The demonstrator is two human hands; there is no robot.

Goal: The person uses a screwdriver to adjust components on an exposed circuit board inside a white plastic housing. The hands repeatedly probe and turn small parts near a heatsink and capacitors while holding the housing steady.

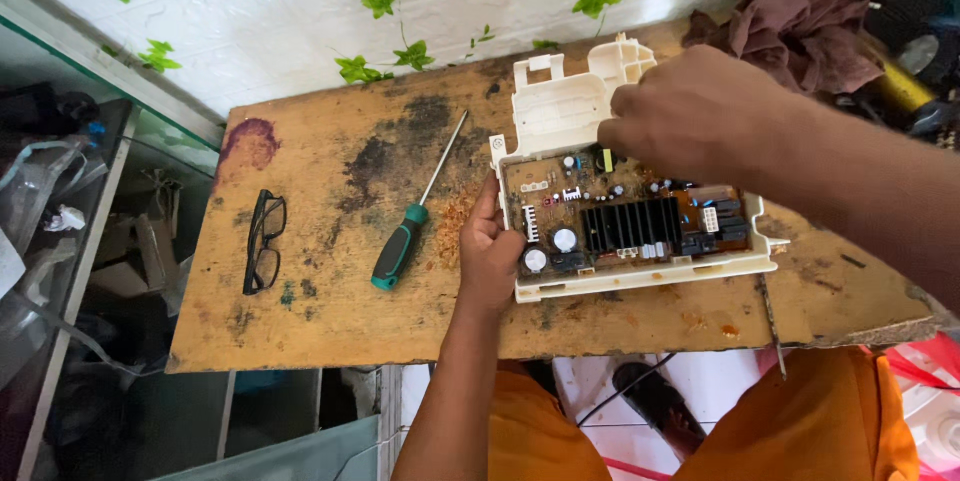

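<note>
On the stained wooden board point(330, 241), the left hand point(490, 251) grips the circuit board housing point(640, 226) at its left edge, best kept steady while the right hand point(690, 111) pinches its raised cover point(560, 106).

Bare forearms, no sleeves, orange garment over the lap

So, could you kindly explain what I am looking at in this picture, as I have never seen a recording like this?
This is one view from a camera worn on a person's head, looking down at their own bare hands over a worn wooden board. The left hand grips the left edge of an open white plastic casing holding a brown circuit board. The right hand reaches over the casing's upper part and touches it. On the board lie a green-handled screwdriver and black glasses. A dark cloth sits at the far right.
</note>
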